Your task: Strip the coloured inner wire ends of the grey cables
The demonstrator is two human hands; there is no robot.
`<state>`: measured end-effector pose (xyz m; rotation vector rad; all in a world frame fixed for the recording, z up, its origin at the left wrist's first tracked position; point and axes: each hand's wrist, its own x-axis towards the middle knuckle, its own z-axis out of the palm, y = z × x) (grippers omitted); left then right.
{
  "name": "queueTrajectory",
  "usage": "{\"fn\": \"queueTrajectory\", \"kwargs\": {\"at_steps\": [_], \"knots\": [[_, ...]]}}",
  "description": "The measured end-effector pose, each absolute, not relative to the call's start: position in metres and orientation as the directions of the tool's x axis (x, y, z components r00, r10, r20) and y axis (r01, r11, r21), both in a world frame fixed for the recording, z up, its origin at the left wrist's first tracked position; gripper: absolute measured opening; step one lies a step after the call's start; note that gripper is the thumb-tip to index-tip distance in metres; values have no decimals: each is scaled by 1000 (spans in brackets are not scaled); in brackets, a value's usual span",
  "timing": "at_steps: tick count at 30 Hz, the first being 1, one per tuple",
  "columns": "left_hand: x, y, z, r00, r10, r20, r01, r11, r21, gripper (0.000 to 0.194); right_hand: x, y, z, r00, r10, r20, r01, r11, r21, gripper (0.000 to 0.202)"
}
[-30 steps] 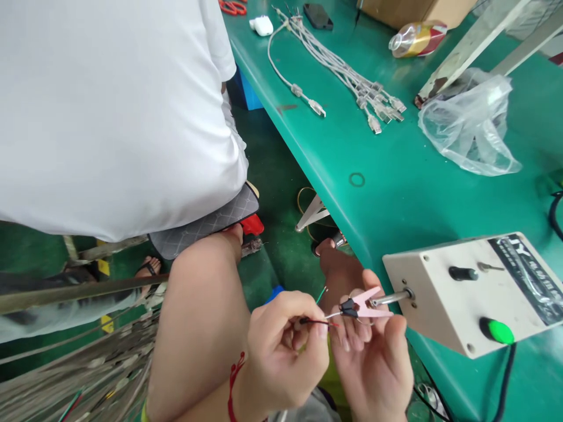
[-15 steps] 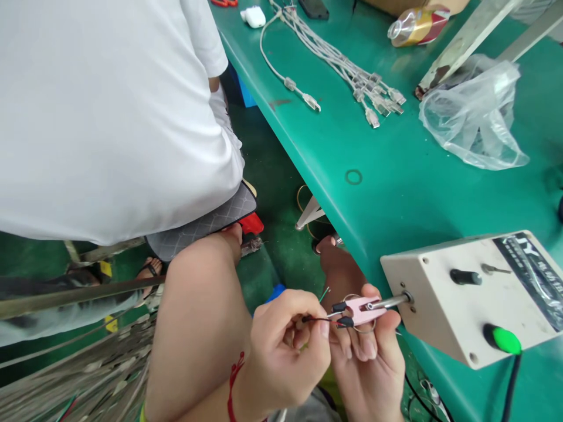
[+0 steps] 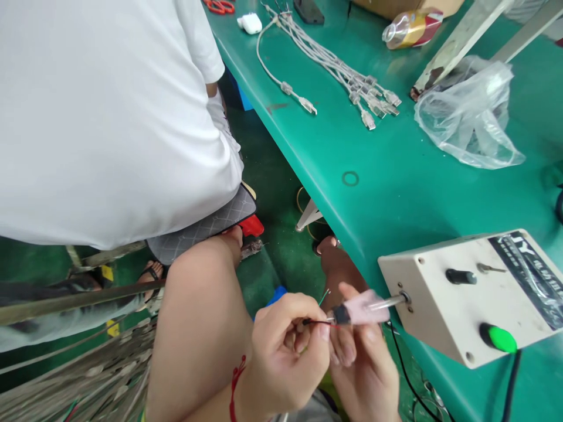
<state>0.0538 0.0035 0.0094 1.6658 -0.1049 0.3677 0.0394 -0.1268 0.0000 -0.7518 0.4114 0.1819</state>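
Observation:
My left hand (image 3: 290, 351), with a red string at its wrist, is closed in a pinch on a cable end with thin wires (image 3: 323, 322). From its fingertips the red, black and pale wires run to the black tips of a pink clip (image 3: 363, 307). The clip is smeared by motion and sits on the metal shaft (image 3: 389, 302) of a beige machine box (image 3: 426, 310). Just below and around the clip is my right hand (image 3: 367, 360), thumb and fingers apart, with nothing visibly gripped.
On the green table (image 3: 325, 146) lie grey USB cables (image 3: 325, 55), a plastic bag (image 3: 470, 117), a bottle (image 3: 413, 29), a white case (image 3: 250, 23) and red scissors (image 3: 220, 6). A person in a white shirt (image 3: 109, 117) sits at the left. Cables hang at the lower left.
My right hand's fingers have come off the pink clip and moved slightly down and left. The clip, sharp before, is now blurred and turned. My left hand has barely moved.

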Motion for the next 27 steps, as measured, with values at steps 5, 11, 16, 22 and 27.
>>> {"fn": "queueTrajectory", "kwargs": {"at_steps": [5, 11, 16, 22, 27], "knots": [[52, 4, 10, 949, 151, 277, -269, -72, 960, 21, 25, -127, -16, 881, -12, -473, -350, 658, -667, 32], [52, 6, 12, 951, 146, 272, -274, -13, 962, 24, 16, -130, -20, 896, -80, -438, -311, 591, -744, 30], [46, 8, 8, 944, 149, 295, -296, -14, 955, 22, 1, -134, -10, 950, -155, -272, -181, 438, -880, 20], [42, 8, 10, 928, 118, 353, -353, -23, 935, 24, -2, -132, -2, 952, -139, -272, -190, 425, -885, 21], [44, 7, 13, 923, 124, 364, -365, -12, 931, 27, 31, -127, 16, 914, -126, -384, -247, 578, -778, 37]]}}
